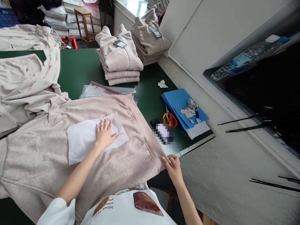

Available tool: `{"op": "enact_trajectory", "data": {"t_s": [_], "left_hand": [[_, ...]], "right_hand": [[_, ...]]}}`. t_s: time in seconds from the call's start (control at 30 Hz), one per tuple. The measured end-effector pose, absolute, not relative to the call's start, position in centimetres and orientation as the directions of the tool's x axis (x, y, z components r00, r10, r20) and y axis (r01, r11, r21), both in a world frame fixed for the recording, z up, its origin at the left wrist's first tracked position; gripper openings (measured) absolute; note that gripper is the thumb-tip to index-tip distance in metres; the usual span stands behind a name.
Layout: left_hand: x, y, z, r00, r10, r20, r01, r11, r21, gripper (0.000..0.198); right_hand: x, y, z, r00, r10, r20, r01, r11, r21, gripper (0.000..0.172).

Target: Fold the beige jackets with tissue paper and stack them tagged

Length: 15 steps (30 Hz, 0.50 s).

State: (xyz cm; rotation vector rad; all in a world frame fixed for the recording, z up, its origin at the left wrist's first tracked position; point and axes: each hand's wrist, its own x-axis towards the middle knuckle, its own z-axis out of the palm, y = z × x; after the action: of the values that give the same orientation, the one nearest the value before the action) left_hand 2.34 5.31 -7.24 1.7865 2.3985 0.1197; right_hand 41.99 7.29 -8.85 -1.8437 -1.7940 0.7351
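A beige sweatshirt (131, 150) lies spread over the green table, its ribbed hem toward the right. On top of it rests a sheet of white paper (81, 137). My left hand (103, 134) presses flat on that sheet with the fingers spread. At the near corner of the hem, my right hand (172, 167) pinches the sweatshirt's edge between thumb and fingers. Beyond the hem lie clear plastic bags (100, 90), partly covered by the garment.
Folded sweatshirts (122, 59) with tags stand in stacks at the back. To the right are scissors (172, 120), a blurred-out object (162, 132) and a blue folder (175, 100) with scraps. More beige garments (21, 81) lie left. A wall (199, 175) borders the right side.
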Motion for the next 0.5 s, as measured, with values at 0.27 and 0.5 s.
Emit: {"op": "enact_trajectory", "data": {"t_s": [0.27,0.5], "left_hand": [[2.7,4.7,-7.0,-0.263,0.963,-0.056,0.952,0.269,0.148,0.08],[5.9,5.3,-8.1,-0.182,0.983,0.038,0.964,0.17,0.205,0.07]], "right_hand": [[41.5,12.3,-5.8,-0.192,0.981,-0.032,0.864,0.154,-0.479,0.055],[20.8,27.7,-2.1,-0.704,0.705,0.091,0.613,0.667,-0.424,0.039]]}}
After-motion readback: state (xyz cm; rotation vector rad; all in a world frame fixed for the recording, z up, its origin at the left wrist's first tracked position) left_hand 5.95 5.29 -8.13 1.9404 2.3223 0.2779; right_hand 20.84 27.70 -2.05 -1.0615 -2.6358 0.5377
